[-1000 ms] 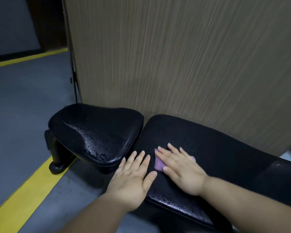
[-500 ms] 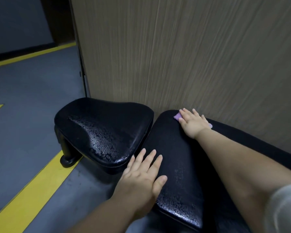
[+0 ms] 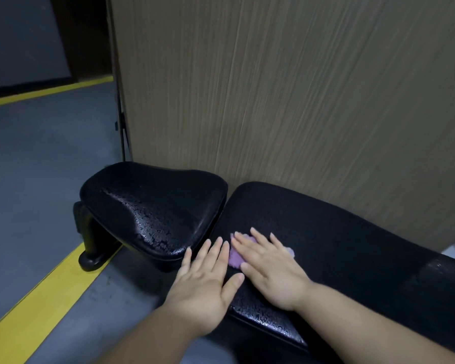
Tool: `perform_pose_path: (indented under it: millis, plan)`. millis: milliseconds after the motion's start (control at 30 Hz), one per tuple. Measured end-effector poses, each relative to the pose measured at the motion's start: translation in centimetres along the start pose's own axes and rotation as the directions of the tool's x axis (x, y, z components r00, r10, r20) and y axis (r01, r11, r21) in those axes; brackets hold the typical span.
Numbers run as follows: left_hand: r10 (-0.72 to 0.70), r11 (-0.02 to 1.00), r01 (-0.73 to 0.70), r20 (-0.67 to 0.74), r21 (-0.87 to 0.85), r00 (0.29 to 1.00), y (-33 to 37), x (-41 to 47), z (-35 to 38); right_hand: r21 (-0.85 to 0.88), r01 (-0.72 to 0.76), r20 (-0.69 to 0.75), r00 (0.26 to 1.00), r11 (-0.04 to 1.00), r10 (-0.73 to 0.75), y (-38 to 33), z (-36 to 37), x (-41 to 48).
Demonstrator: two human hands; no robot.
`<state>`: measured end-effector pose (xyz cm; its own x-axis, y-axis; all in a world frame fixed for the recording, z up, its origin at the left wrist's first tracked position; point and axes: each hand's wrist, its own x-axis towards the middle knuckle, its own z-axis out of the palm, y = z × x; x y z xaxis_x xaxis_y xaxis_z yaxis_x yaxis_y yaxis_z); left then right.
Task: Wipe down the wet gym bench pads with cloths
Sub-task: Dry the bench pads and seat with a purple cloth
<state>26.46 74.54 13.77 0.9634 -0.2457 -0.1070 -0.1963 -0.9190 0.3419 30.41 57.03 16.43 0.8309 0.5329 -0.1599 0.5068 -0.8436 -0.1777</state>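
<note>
Two hands low in the frame. Right hand point(image 3: 271, 269) spread flat, fingers straight, pressing the small purple fuzzy cloth point(image 3: 235, 254) onto the long black padded back pad point(image 3: 339, 245) at centre, with palm pressure likely meant to soak up droplets. Left hand point(image 3: 205, 279) open too, fingers straight, resting on that pad's near edge, probably bracing. Left of centre, the wedge-shaped black seat pad point(image 3: 153, 206), beaded with water — not yet wiped, by the look.

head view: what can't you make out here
All in the head view, the only one:
- purple cloth: mostly under the right hand; full shape hidden.
- long back pad: right end cut off by the frame edge.
- bench leg: upper part hidden behind the seat pad.
- left hand: covers the long back pad's near corner; wet or dry there, cannot tell.
</note>
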Motion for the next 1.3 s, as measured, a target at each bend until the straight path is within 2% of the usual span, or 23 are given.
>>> perform_pose_path:
  millis: [100, 333, 567, 800, 1000, 1167, 1300]
  plan:
    - [-0.005, 0.999, 0.006, 0.020, -0.042, 1.000, -0.1, -0.7, -0.3, 0.021, 0.044, 0.021, 0.999, 0.999, -0.045, -1.1, 0.4, -1.3]
    - [-0.008, 1.000, 0.007, 0.015, 0.017, 1.000, -0.5, 0.5, -0.1, -0.007, 0.078, 0.013, 0.997, 0.997, -0.078, 0.8, 0.0, 1.5]
    - [0.009, 0.994, -0.006, -0.023, 0.110, 1.000, -0.5, 1.9, 0.1, -0.040, -0.081, -0.058, 0.995, 0.996, 0.079, 5.0, -1.8, 8.9]
    - [0.020, 0.996, -0.013, -0.078, 0.087, 0.997, -1.0, 2.2, 0.5, -0.029, -0.252, -0.083, 0.965, 0.967, 0.248, 9.5, -3.0, 15.3]
    - [0.033, 0.996, -0.026, -0.077, 0.086, 0.997, -1.1, 2.1, 0.2, 0.006, -0.360, -0.101, 0.928, 0.933, 0.359, 9.9, -3.7, 17.2]
    - [0.026, 0.996, -0.021, -0.055, 0.091, 0.998, -1.2, 1.8, 0.1, -0.019, -0.335, -0.088, 0.939, 0.942, 0.332, 8.8, -3.7, 16.2]
    - [-0.007, 0.995, 0.009, -0.017, 0.101, 1.000, -1.3, 1.2, 0.0, -0.038, -0.160, -0.060, 0.986, 0.986, 0.157, 5.3, -2.7, 14.0]
